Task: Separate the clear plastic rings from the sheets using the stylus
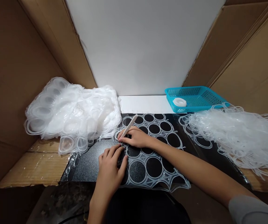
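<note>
A translucent sheet of joined rings [145, 157] lies spread over the black work surface, with dark circles showing through its holes. My right hand [135, 137] is closed around a slim white pen-like tool [129, 125], whose upper end tilts up and to the right. The tool's lower tip is hidden by my fingers near the sheet's left edge. Just below and to the left, my left hand [111, 161] rests with fingers apart on the sheet's left edge, palm down. I cannot make out anything held in it.
A bulky pile of translucent ring sheets [77, 112] stands at the left. At the right is a tangled heap of similar material [248, 137]. Behind it, a blue basket [194, 109] contains a small stack of white rings [179, 102]. Cardboard walls [248, 46] flank both sides.
</note>
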The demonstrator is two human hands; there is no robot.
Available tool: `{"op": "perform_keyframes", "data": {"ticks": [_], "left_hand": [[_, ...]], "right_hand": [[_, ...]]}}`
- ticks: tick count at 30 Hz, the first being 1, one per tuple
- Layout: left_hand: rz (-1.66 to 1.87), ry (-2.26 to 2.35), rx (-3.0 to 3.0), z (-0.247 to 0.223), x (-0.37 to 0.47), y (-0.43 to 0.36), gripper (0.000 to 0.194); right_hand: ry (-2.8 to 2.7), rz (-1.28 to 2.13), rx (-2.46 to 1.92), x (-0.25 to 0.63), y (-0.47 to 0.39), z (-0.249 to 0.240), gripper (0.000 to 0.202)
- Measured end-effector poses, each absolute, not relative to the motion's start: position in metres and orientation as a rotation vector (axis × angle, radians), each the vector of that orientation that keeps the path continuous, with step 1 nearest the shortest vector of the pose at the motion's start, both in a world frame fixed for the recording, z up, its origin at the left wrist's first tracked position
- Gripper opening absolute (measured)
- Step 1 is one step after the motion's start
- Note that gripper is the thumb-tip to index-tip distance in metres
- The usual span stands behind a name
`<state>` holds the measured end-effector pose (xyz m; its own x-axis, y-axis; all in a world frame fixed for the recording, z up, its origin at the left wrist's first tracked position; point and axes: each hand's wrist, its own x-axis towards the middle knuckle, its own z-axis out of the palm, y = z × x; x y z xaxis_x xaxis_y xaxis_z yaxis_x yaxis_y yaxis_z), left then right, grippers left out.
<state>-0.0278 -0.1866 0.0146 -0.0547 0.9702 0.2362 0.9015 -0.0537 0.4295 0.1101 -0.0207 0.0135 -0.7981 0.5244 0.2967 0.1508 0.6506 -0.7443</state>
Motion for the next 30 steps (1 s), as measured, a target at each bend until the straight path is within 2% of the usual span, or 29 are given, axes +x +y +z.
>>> {"op": "perform_keyframes", "data": {"ticks": [7,12,18,23,26,30], "left_hand": [[0.688,2.079,2.085,0.014,-0.029,-0.187,0.03],[0.653,2.087,2.098,0.014,-0.03,-0.187,0.033],[0.715,2.072,2.134,0.011,-0.029,-0.195,0.031],[0.758,2.093,2.144,0.009,-0.027,-0.199,0.031],[0.733,2.127,2.129,0.009,-0.024,-0.197,0.03],[0.693,2.182,2.099,0.01,-0.02,-0.194,0.031]], "right_hand": [[-2.408,0.992,-0.415,0.111,-0.017,0.011,0.014],[-2.511,0.808,-0.216,0.113,-0.018,0.009,0.021],[-2.421,1.032,-0.407,0.114,-0.02,0.014,0.018],[-2.421,1.062,-0.374,0.114,-0.018,0.016,0.016],[-2.445,0.95,-0.239,0.113,-0.018,0.01,0.018],[-2.524,0.61,-0.108,0.109,-0.018,-0.001,0.023]]}}
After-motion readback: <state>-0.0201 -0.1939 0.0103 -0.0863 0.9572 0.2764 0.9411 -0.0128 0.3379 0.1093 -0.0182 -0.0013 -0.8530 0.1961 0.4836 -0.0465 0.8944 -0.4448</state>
